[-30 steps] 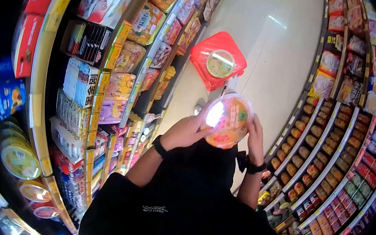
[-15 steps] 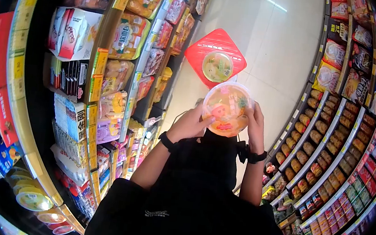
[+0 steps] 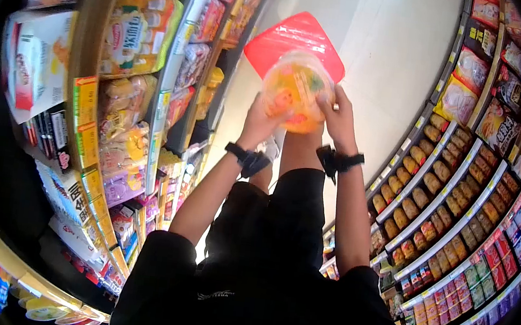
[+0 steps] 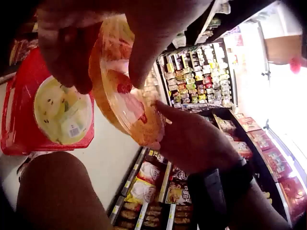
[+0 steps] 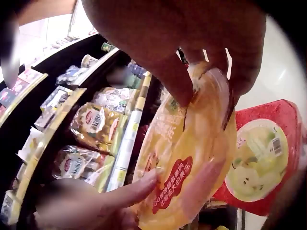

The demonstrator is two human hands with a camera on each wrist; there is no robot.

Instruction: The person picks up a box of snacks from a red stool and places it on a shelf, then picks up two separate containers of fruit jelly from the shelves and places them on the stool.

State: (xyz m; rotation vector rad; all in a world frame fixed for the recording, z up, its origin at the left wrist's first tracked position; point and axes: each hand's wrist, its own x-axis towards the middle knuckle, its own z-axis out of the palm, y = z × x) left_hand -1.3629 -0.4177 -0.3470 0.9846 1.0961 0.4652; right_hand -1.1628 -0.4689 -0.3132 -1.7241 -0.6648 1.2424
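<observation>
A round, clear container with orange contents and a printed lid [image 3: 298, 93] is held between both hands in front of the body. The left hand [image 3: 261, 121] grips its left edge, the thumb over the lid. On the right edge the right hand [image 3: 340, 119] pinches the rim. In the left wrist view the container [image 4: 127, 96] is tilted between the two hands. Beyond it a red basket [image 3: 260, 50] stands on the floor; a round container with pale green contents [image 4: 62, 112] lies in it, largely hidden in the head view behind the held one.
Shelves of packaged bread [image 3: 135, 36] line the left side, with price tags [image 3: 87, 104] along their edges. At the right, curved shelves hold many small packs [image 3: 421, 190] and bags [image 3: 457, 98]. Pale tiled floor [image 3: 390, 42] runs between them.
Both hands have moved the held container up and slightly left in the head view, so it now overlaps the basket. The view has shifted, and the person's legs show below the hands.
</observation>
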